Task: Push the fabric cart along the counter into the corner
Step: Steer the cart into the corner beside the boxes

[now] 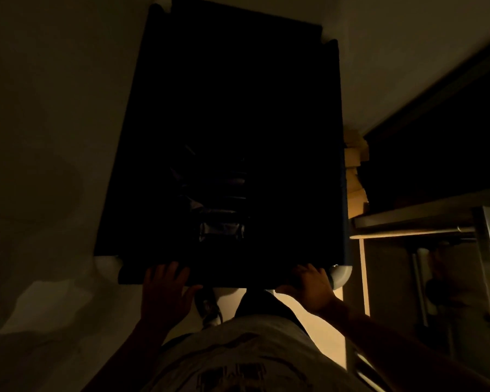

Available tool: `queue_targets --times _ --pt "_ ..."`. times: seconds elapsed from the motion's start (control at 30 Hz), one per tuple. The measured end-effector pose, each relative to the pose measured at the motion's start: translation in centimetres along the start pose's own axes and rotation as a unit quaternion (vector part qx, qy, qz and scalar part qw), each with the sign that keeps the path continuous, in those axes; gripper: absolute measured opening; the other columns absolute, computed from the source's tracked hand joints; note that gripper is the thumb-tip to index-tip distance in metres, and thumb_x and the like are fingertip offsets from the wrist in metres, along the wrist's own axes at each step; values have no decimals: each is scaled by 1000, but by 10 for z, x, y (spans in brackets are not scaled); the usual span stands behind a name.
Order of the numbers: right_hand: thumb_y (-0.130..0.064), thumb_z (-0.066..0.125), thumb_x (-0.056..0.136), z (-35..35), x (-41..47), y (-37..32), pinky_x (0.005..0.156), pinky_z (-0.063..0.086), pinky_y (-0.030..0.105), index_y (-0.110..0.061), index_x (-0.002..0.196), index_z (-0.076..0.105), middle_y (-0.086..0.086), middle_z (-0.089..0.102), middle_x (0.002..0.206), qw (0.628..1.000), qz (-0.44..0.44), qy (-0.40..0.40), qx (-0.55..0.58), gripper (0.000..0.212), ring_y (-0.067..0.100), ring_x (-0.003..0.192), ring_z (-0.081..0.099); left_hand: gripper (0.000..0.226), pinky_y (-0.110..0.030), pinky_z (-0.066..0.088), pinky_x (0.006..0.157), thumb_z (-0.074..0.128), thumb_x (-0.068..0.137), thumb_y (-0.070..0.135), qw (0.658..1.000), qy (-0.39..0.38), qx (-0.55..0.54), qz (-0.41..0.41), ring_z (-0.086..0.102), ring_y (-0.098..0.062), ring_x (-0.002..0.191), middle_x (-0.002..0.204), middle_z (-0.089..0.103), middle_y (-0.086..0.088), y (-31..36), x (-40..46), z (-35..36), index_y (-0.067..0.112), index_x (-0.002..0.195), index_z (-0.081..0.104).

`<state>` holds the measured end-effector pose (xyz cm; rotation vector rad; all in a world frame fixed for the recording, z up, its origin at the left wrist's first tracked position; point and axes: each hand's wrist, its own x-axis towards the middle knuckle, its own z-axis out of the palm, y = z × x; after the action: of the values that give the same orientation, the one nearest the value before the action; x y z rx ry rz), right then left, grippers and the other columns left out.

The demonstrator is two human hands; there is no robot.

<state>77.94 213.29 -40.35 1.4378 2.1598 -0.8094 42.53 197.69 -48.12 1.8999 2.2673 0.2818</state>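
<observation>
The room is very dim. A large dark fabric cart (142, 165) with white pipe corners fills the middle of the view, stretching away from me. Faint packaged items lie deep inside it. My left hand (166, 292) rests flat on the cart's near rim, fingers spread over the edge. My right hand (311, 287) grips the same rim toward its right corner, next to a white pipe elbow (341, 274).
A metal counter (413, 219) with a lit shelf edge runs along the right side, close to the cart. Stacked tan boxes (355, 168) sit between cart and counter. A pale floor lies to the left. My shoe (210, 309) shows below the rim.
</observation>
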Motion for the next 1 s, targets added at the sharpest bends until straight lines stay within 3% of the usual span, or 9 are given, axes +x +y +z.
queue_targets --times 0.4,0.67,1.0 --pt "-70 50 92 -10 -5 -10 123 21 43 -39 155 39 -6 36 163 999 2 -8 -31 71 26 154 25 56 -53 38 98 36 95 66 999 -39 23 -8 54 -35 103 112 61 -6 7 5 -12 22 115 63" --pt "-70 41 96 -9 -13 -17 123 23 46 -38 156 35 -7 35 164 998 18 -6 -67 68 26 153 27 58 -53 39 96 35 96 63 999 -44 21 -1 54 -35 101 112 62 -9 11 5 -24 18 115 66" --pt "-68 35 100 1 -28 -27 122 27 44 -30 153 42 -3 44 158 996 35 56 -59 65 26 149 37 56 -51 40 96 39 96 64 997 -66 51 4 57 -35 103 113 63 -10 16 8 -39 18 116 64"
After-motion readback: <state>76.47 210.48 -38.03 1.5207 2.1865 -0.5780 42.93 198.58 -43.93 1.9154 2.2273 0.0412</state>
